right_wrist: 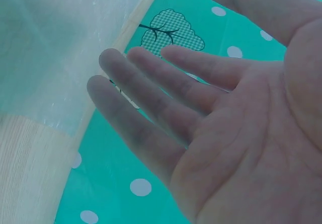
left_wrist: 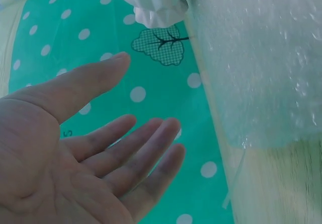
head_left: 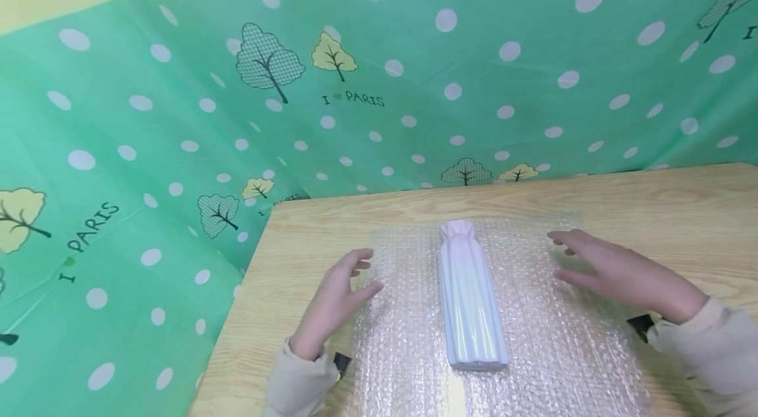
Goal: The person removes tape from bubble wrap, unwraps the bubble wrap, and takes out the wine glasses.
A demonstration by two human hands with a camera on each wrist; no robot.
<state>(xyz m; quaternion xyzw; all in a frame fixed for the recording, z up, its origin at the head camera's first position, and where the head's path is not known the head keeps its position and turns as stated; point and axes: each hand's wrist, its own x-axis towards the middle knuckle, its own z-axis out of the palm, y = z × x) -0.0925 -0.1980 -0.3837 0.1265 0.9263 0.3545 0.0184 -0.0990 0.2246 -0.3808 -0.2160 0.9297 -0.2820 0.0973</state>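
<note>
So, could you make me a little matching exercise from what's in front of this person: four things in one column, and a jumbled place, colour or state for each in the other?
Things
1. Fluted vase
2. Bubble wrap
3. Patterned cloth
4. Left hand

Descriptions
A. Green with white dots
B. Empty, fingers not touching the vase
C. Pink at the neck, fading to pale blue
D. See-through, spread out under the vase

Right pairs: 1-C, 2-D, 3-A, 4-B

Vase (head_left: 472,298) amid apparently free room
</note>
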